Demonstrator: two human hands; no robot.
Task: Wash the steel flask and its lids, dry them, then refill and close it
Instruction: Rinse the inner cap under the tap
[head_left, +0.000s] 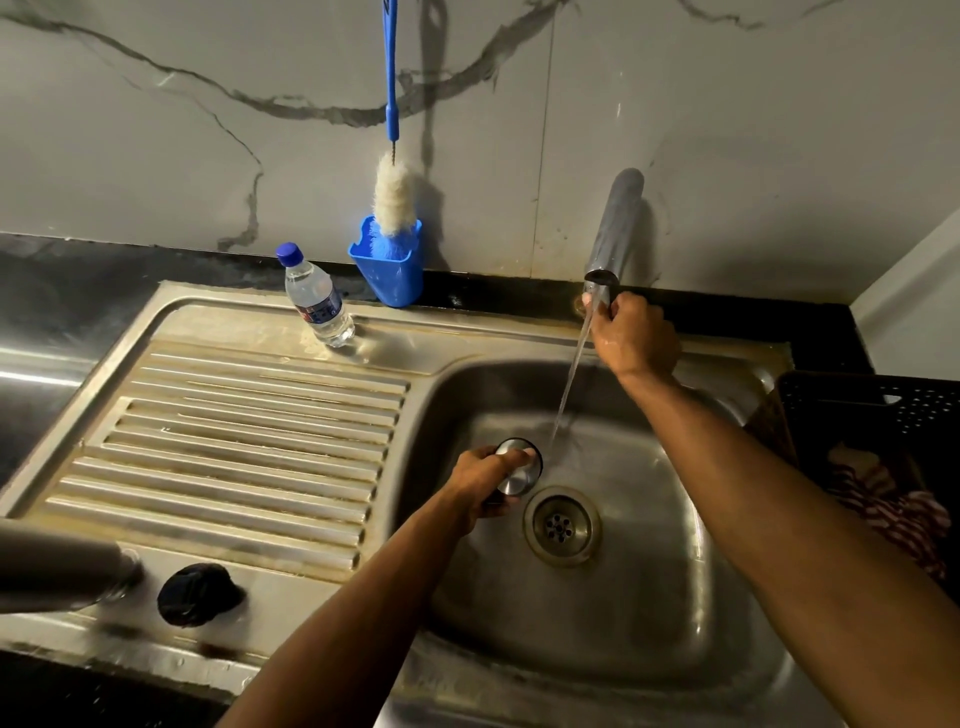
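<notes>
1 steel lid (519, 465) gripped by left fingers (511, 457) | right fingers (615, 306) curled round tap (615, 228)

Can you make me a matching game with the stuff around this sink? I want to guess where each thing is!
Things:
1. steel lid
2. water bottle
3. bottle brush
4. black lid

Places:
A. hanging on the wall, tip in a blue cup
B. lying on the near edge of the draining board
C. held by the left hand over the sink basin
D. standing at the back of the draining board

Pairs: 1-C, 2-D, 3-A, 4-B
</notes>
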